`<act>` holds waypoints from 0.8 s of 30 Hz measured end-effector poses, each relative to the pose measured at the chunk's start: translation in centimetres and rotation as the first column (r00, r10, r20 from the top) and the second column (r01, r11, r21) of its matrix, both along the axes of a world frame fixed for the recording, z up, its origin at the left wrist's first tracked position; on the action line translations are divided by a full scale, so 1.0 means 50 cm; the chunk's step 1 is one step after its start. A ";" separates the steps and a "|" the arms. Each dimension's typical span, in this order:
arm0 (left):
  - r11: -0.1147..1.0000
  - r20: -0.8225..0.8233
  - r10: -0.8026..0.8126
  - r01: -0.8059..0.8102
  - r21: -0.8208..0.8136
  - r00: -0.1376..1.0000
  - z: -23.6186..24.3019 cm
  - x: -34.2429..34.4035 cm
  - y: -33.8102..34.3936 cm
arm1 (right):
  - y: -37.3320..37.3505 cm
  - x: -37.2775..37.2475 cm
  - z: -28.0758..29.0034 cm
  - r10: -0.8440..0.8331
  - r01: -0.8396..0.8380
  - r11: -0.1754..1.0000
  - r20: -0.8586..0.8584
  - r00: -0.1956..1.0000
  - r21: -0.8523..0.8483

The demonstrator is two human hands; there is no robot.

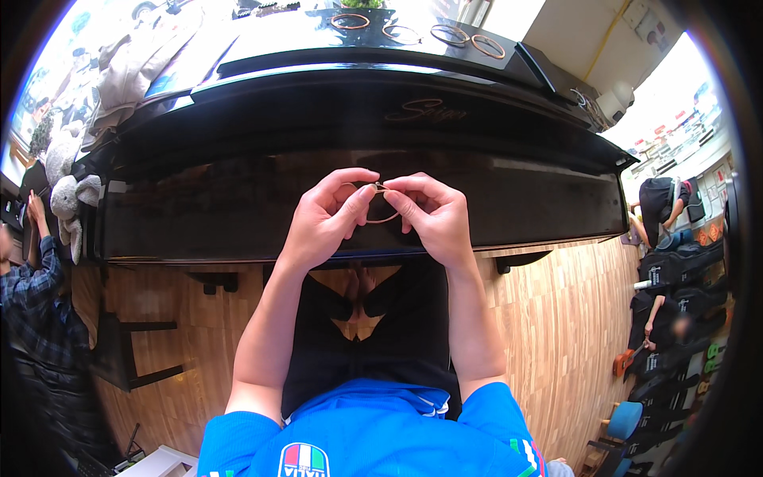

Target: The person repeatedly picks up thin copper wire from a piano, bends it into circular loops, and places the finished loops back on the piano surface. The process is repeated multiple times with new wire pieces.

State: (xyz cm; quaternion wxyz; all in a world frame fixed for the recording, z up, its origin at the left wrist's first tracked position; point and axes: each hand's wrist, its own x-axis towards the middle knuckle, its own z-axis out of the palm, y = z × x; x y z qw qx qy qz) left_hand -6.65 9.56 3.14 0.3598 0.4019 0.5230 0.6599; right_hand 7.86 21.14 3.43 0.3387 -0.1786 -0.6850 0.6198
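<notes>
A thin, copper-coloured coiled string (pixel 385 221) is held up over the black piano's closed front lid (pixel 207 211). My left hand (pixel 319 216) pinches the coil's upper part between thumb and index finger. Close beside it, my right hand (pixel 439 218) pinches the same coil, its thumb and index fingertip almost meeting the left ones. The other fingers of both hands curl inward. A short end of the string seems to show between the fingertips, too small to make out well.
More coiled strings (pixel 350 21) lie on the piano's top (pixel 298 41), some coppery, some paler. Grey plush toys (pixel 67 191) sit at its left end. People are at the far left and right. A blue stool (pixel 624 420) and black instrument cases (pixel 675 266) stand at right.
</notes>
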 end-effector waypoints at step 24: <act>0.892 -0.348 0.432 -0.338 0.299 0.832 0.143 -0.055 0.018 | 0.024 0.014 -0.029 -0.156 0.048 0.952 -0.342 0.926 -0.304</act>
